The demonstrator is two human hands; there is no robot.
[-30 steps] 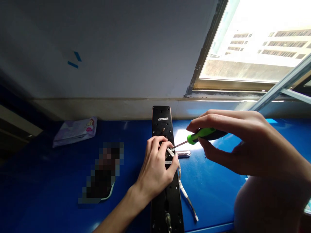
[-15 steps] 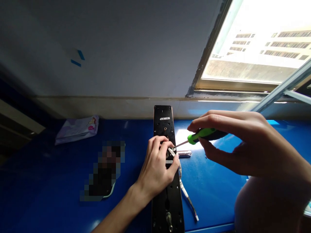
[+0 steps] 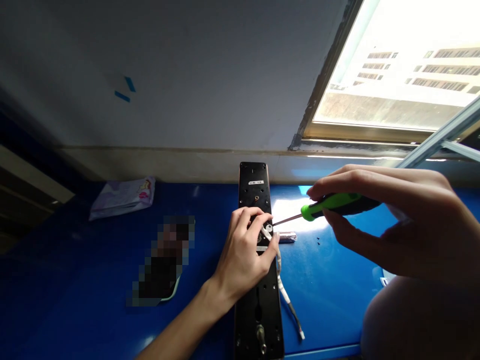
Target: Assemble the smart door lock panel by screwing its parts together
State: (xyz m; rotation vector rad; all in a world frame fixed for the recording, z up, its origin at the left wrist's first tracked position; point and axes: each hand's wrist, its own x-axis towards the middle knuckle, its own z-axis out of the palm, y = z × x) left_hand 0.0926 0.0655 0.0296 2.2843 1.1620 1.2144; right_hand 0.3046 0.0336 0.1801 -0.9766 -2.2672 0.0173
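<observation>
A long black metal panel (image 3: 255,295), dotted with screw holes and bearing white labels, extends away from me on the blue table. My left hand (image 3: 245,247) lies across its middle, fingers curled around a white-sheathed cable (image 3: 282,285) where it leaves the panel. The cable hangs over the right side and ends in a small white plug (image 3: 302,335). Beside my left fingertips sits a small round silver part (image 3: 269,228). My right hand (image 3: 390,220) grips a green and black screwdriver (image 3: 311,212), held slanted. Its tip is just right of the silver part, near the panel's edge.
On the blue table (image 3: 322,310), a dark wrapped strip (image 3: 288,237) lies against the panel and two tiny dark screws (image 3: 318,241) lie farther right. Leftward are a blurred-out phone-like object (image 3: 161,265) and a pale printed packet (image 3: 123,197). A wall and window (image 3: 393,115) stand behind.
My right hand has drawn the screwdriver back to the right, and its tip has come away from the silver part. My left hand has stayed nearly still. The view has shifted slightly.
</observation>
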